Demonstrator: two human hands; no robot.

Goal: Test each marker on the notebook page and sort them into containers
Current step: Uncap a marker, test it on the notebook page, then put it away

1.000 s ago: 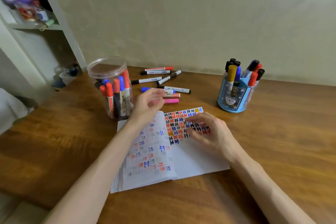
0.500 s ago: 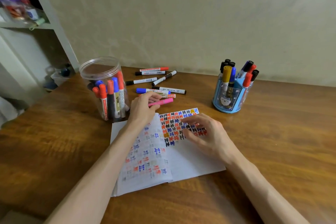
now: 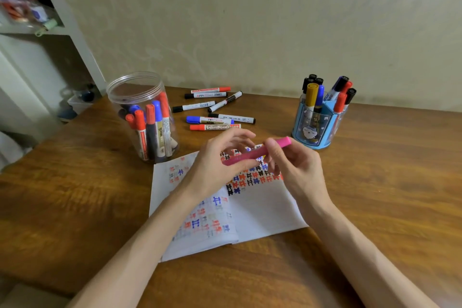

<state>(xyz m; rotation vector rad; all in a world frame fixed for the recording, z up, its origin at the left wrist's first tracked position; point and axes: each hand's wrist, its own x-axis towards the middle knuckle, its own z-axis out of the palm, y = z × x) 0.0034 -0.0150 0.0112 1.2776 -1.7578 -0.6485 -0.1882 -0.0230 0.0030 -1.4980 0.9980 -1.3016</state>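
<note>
Pink marker [image 3: 252, 154] held over notebook [image 3: 262, 210] — left hand [image 3: 215, 170] fingers curled round its barrel, right hand [image 3: 295, 167] fingers pinching the right end. Risk: cap releases suddenly — tip smears test marks [image 3: 252, 179] or skin.

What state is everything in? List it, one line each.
pink marker: held above the notebook
left hand: grips the marker's barrel
right hand: pinches its far end
notebook: open, flat on the table
clear jar: upright, lidless, part full
blue holder: upright, part full
loose markers: capped, lying flat
</note>
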